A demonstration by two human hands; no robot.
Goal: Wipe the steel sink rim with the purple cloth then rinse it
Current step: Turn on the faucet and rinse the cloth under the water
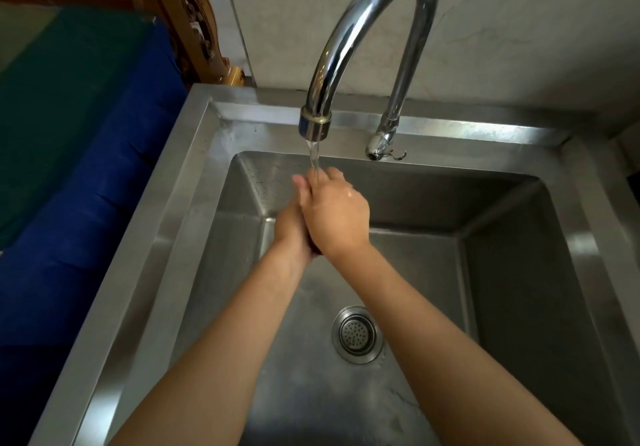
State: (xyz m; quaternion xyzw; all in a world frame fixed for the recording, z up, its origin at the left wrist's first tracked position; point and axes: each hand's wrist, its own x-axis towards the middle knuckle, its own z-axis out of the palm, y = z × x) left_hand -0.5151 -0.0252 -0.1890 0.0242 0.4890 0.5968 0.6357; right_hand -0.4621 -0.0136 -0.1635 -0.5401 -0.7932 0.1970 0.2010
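Both hands are pressed together under the water stream (pixel 314 158) falling from the faucet (pixel 349 40), at about 12 o'clock from the drain (pixel 357 335). The right hand (pixel 336 213) is laid over the left hand (pixel 292 227), fingers closed. Only a dark sliver (pixel 316 251), judged to be the purple cloth, is seen squeezed between the palms; its long axis cannot be told. The sink rim (pixel 166 210) is left untouched.

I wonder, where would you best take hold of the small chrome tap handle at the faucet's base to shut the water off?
Grip the stubby rounded end of the small chrome tap handle, coming with the right hand from the front. It juts forward over the steel sink rim with clear space around it; the turning direction isn't visible.
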